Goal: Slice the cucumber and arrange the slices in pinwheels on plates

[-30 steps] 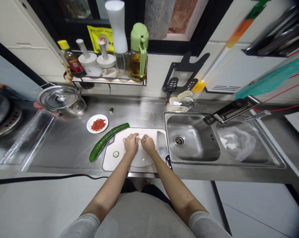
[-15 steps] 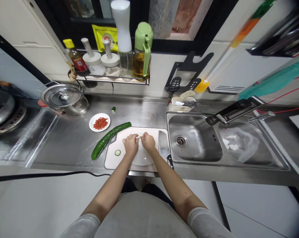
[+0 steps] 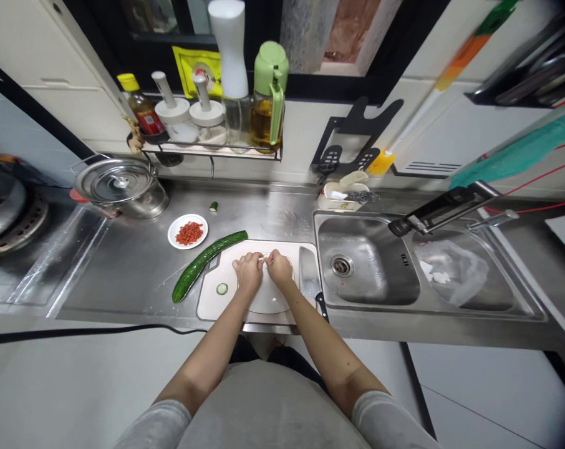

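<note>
Side by side over a round white plate [image 3: 268, 302] on the cutting board [image 3: 209, 307], my left hand [image 3: 249, 272] and my right hand [image 3: 279, 269] have their fingertips pinched close together. Between them shows a small pale piece that looks like a cucumber slice [image 3: 264, 257], mostly hidden by the fingers. Another cucumber slice [image 3: 222, 289] lies flat on the board, left of my left hand. A long green cucumber [image 3: 202, 264] rests across the board's left edge. To the right of my right hand lies a knife [image 3: 309, 270] with a black handle.
Red goji-like bits fill a small white dish [image 3: 171, 234] at the left. Behind it are a cucumber end [image 3: 214, 206] and a lidded steel pot [image 3: 123, 187]. Bottles stand on a wall rack [image 3: 236, 149]. A double sink [image 3: 371, 274] adjoins the board's right side.
My fingertips have shifted slightly over the plate, and the pale piece between them now shows as a thinner edge. The cucumber, the loose slice and the knife have stayed put.
</note>
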The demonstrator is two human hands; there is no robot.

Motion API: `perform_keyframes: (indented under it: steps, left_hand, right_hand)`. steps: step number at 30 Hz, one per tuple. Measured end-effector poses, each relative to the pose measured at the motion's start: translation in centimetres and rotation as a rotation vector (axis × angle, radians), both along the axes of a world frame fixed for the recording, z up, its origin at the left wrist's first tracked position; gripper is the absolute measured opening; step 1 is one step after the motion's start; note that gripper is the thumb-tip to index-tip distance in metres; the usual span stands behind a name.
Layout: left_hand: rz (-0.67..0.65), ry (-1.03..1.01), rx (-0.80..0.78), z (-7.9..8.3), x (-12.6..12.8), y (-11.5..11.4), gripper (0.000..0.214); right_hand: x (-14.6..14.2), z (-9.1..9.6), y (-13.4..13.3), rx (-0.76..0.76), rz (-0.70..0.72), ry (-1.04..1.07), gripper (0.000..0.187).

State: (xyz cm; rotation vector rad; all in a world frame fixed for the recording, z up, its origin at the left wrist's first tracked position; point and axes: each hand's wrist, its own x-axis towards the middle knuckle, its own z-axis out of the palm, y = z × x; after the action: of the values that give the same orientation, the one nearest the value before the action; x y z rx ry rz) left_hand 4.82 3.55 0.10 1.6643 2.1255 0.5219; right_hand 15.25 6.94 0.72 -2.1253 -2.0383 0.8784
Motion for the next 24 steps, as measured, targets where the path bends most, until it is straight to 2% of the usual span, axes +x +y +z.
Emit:
perform_keyframes:
  steps: [16,24]
  left_hand:
    - [0.007,0.038,-0.021,-0.08,0.11,0.02,0.022]
    - [0.026,-0.002,0.026,0.19,-0.11,-0.47,0.021]
  right_hand:
    - [-0.2,0.41,0.14,-0.018,0.012,-0.029,0.016]
    - [0.07,0.33,-0.08,0.013,0.041,0.013,0.017]
